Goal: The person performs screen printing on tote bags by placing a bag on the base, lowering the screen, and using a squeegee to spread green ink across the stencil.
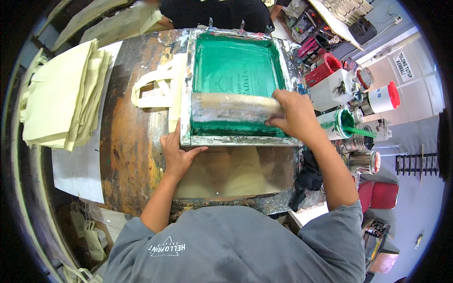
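Green ink coats the mesh of a printing screen (pixel 234 66) whose worn frame lies flat on a stained wooden table (pixel 132 141), over a cream tote bag (pixel 160 89) whose handles stick out to its left. Seen from the head camera, the right hand (pixel 295 115) has its fingers clamped on a wooden squeegee (pixel 233 107) lying across the near part of the mesh. The left hand (pixel 177 153) presses the frame's near left corner, fingers together, while folded cream bags (pixel 61 99) sit stacked well to the left.
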Available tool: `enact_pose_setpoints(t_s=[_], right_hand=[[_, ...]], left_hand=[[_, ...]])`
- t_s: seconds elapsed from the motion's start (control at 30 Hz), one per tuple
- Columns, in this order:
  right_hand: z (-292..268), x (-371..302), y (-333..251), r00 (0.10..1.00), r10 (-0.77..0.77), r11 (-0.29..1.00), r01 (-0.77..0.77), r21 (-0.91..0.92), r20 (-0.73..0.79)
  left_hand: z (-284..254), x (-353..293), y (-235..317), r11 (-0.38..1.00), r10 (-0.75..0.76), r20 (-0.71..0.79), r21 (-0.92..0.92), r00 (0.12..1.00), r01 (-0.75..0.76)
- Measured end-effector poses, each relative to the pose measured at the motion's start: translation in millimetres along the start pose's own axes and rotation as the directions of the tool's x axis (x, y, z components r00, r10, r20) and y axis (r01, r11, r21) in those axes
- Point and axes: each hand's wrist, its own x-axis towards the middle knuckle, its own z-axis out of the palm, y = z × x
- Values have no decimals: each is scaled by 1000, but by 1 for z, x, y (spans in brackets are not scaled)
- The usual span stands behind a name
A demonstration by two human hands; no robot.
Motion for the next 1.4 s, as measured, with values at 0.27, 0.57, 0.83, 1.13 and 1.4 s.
enact_pose_setpoints(t_s=[0.27, 0.57, 0.83, 1.13, 1.4], right_hand=[[50, -18, -12, 981, -1, 984, -34, -174, -195], [82, 97, 52, 912, -59, 959, -61, -277, -405], [45, 204, 98, 981, 138, 967, -163, -195, -138], [53, 247, 116, 960, 124, 965, -175, -193, -251], [78, 256, 120, 921, 89, 952, -191, -241, -378]], left_hand=[[1, 0, 2, 999, 1, -37, -48, 999, -3], [-2, 1, 1, 1000, 30, -10, 3, 999, -30], [-15, -1, 12, 960, -33, 27, 277, 999, 25], [-19, 208, 34, 929, 350, -81, 160, 933, -334], [88, 384, 24, 828, 335, 142, 427, 931, -363]])
